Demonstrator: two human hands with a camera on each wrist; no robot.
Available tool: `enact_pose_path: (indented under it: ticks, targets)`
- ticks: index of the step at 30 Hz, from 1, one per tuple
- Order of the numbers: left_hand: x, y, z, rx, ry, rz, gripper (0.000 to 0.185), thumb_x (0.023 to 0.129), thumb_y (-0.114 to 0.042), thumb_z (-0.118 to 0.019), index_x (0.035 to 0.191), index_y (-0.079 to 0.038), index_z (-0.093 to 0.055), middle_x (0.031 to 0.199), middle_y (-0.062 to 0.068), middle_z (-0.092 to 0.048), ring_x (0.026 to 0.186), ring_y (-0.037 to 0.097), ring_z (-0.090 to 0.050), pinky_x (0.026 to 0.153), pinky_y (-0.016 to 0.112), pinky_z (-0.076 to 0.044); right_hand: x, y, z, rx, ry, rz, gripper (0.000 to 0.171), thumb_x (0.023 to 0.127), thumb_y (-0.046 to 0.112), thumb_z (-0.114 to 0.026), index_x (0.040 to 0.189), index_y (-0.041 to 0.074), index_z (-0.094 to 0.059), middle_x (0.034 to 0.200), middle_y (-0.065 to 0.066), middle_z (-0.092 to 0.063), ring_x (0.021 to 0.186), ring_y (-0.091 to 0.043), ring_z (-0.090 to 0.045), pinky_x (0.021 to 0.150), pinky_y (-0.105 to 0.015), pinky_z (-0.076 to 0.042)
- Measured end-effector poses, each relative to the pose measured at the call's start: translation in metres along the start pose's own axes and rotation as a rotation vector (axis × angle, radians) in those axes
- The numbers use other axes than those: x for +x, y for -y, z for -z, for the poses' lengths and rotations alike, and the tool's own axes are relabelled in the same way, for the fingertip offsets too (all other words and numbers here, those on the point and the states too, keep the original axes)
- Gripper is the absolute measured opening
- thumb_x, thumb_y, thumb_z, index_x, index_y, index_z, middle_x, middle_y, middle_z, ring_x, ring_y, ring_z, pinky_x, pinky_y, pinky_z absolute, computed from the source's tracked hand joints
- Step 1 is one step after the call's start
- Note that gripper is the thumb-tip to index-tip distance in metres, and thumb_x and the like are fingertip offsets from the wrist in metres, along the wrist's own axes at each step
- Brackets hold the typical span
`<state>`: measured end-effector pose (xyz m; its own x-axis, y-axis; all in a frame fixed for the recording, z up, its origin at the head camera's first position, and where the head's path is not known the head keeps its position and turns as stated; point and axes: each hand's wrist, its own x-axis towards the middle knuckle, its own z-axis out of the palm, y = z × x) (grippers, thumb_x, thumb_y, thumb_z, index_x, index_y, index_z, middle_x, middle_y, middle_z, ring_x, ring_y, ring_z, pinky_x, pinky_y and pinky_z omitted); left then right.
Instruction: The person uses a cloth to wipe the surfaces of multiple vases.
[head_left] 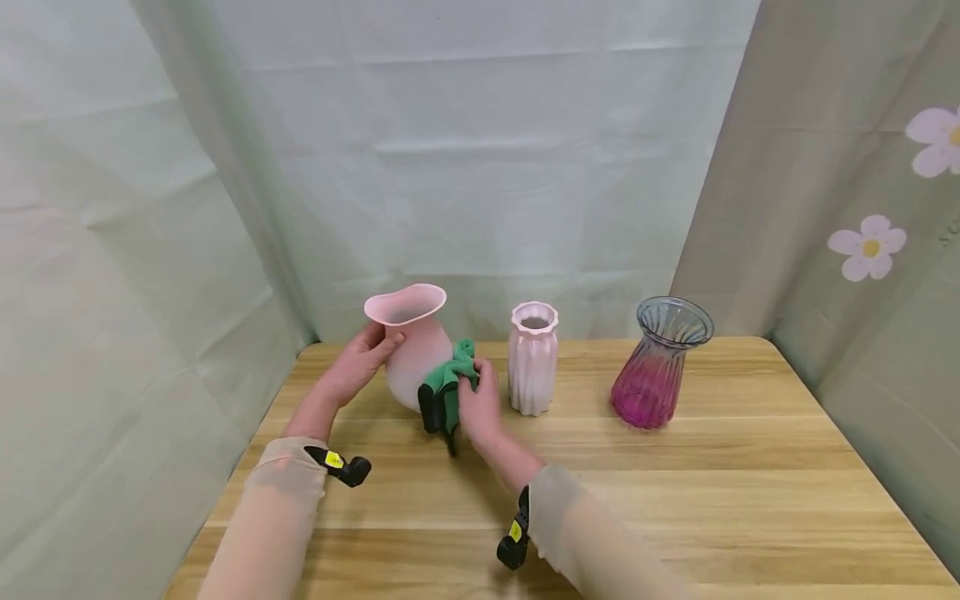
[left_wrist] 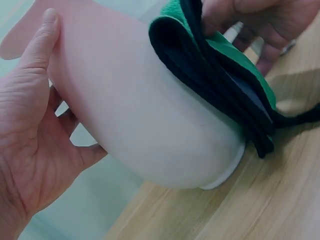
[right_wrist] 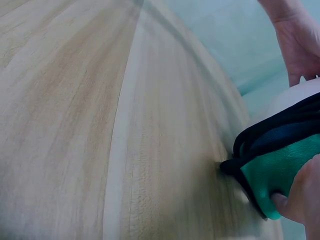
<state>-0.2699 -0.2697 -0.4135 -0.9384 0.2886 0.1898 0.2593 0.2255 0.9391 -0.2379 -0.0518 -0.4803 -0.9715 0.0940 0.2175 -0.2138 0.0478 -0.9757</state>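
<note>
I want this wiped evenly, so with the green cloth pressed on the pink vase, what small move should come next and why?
Probably slide the green and black cloth a little further round the belly of the pink matte vase. The right hand presses the cloth on one side only, the left hand steadies the neck, and the vase appears tilted on the wooden table, so the rest looks unwiped.

Three vases (head_left: pixel 533 358), one cloth (head_left: pixel 448 382)

Head view: high, facing forward and down across the bench (head_left: pixel 675 500). Wrist views: very near, both sharing the pink vase (left_wrist: pixel 150 125) and green cloth (right_wrist: pixel 280 170).
</note>
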Motion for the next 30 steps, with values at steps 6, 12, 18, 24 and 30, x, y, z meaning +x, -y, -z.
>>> enact_pose_path:
  ticks: [6,12,18,24,30]
  targets:
    - [0.005,0.002,-0.001,-0.008,0.000,-0.004,0.055,0.108,-0.025,-0.054,0.158,-0.016,-0.033,0.157,0.008,-0.039,0.138,0.023,-0.040,0.109,0.031,-0.039,0.002,-0.004,0.000,0.029,-0.028,0.002,0.020,0.101,0.003,-0.057,0.120,0.000,-0.059,0.125,-0.016,-0.059,0.123,-0.030,-0.053,0.106,-0.047,-0.044]
    - [0.006,-0.001,-0.003,-0.027,-0.010,0.014,0.055,0.108,-0.025,-0.055,0.157,-0.014,-0.034,0.155,0.009,-0.040,0.136,0.025,-0.041,0.112,0.039,-0.037,0.001,0.000,0.002,0.054,-0.032,-0.036,0.021,0.101,0.005,-0.058,0.123,0.002,-0.059,0.127,-0.014,-0.060,0.124,-0.029,-0.053,0.105,-0.047,-0.045]
    - [0.006,-0.001,-0.004,-0.036,-0.016,0.030,0.057,0.108,-0.026,-0.056,0.158,-0.014,-0.032,0.156,0.010,-0.039,0.137,0.024,-0.041,0.113,0.042,-0.036,0.002,0.009,0.001,0.062,-0.040,-0.071,0.024,0.102,0.008,-0.059,0.125,0.002,-0.060,0.127,-0.013,-0.062,0.122,-0.028,-0.054,0.106,-0.046,-0.044]
    - [0.006,0.002,-0.004,-0.071,-0.017,-0.009,0.054,0.108,-0.020,-0.056,0.157,-0.016,-0.033,0.154,0.011,-0.040,0.133,0.023,-0.043,0.105,0.030,-0.042,0.010,0.025,0.001,0.059,-0.012,-0.049,0.021,0.103,0.012,-0.060,0.123,0.005,-0.062,0.122,-0.008,-0.063,0.117,-0.023,-0.055,0.103,-0.042,-0.046]
    - [0.003,0.003,-0.003,-0.093,-0.030,-0.015,0.053,0.107,-0.017,-0.056,0.155,-0.014,-0.034,0.151,0.011,-0.042,0.132,0.022,-0.044,0.102,0.024,-0.044,0.019,0.056,-0.003,0.085,0.050,0.005,0.018,0.103,0.014,-0.060,0.120,0.009,-0.063,0.119,-0.004,-0.064,0.114,-0.020,-0.056,0.101,-0.040,-0.047]
